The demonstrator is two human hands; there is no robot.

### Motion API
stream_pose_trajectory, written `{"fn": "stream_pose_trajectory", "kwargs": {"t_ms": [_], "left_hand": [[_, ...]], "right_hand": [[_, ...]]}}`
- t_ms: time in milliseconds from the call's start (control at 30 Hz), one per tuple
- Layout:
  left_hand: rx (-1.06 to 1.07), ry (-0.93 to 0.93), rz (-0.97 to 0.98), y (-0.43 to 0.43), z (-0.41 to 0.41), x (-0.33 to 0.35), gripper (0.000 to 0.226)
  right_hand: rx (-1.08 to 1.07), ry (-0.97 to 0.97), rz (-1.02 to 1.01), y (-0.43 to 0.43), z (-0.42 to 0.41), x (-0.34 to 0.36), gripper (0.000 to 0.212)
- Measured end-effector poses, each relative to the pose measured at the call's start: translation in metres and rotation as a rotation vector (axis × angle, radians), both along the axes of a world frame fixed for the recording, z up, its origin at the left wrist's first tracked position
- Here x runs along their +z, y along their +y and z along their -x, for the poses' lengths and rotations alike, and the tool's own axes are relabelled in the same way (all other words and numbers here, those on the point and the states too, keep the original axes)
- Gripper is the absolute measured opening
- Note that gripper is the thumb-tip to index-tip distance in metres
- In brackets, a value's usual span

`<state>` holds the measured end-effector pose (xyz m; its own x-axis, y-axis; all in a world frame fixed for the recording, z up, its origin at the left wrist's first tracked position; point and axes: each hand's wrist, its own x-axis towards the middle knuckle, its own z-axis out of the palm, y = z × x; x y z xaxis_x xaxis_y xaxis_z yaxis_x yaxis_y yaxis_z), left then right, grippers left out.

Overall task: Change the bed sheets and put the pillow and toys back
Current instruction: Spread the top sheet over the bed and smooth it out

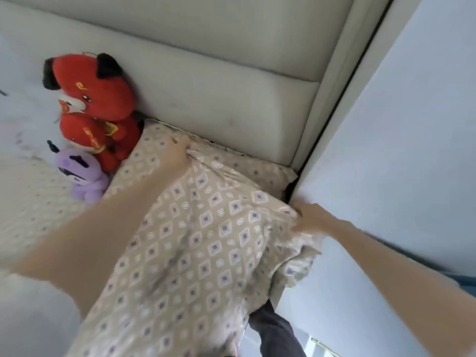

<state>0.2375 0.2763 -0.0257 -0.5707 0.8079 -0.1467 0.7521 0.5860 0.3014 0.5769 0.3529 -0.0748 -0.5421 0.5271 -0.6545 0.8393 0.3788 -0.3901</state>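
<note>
One sheet (206, 228), left hand (176, 153), right hand (313, 219) gripping

Pale short sleeve (33, 318), 2 bare forearms (108, 228), dark trousers (279, 333)

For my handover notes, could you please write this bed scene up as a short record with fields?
Sheet: beige diamond-patterned bed sheet, rumpled at the bed's corner
Left hand: grips the sheet near the off-white padded headboard
Right hand: grips the sheet's edge beside the white wall panel
Toys: red plush fox leaning on the headboard; purple plush toy in front of it
</note>
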Motion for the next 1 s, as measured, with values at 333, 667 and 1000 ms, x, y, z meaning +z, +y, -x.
{"fn": "stream_pose_trajectory", "kwargs": {"t_ms": [333, 667, 1000], "left_hand": [[-0.421, 0.276, 0.183, -0.139, 0.009, -0.001, 0.030], [-0.736, 0.639, 0.555, -0.282, -0.025, -0.030, 0.048], [-0.661, 0.510, 0.746, -0.375, -0.047, -0.073, 0.038]], "right_hand": [[0.186, -0.110, 0.030, -0.129, 0.006, -0.013, 0.044], [0.231, -0.146, 0.032, -0.280, 0.001, -0.033, 0.018], [0.224, -0.177, 0.130, -0.371, -0.015, -0.079, 0.043]]}}
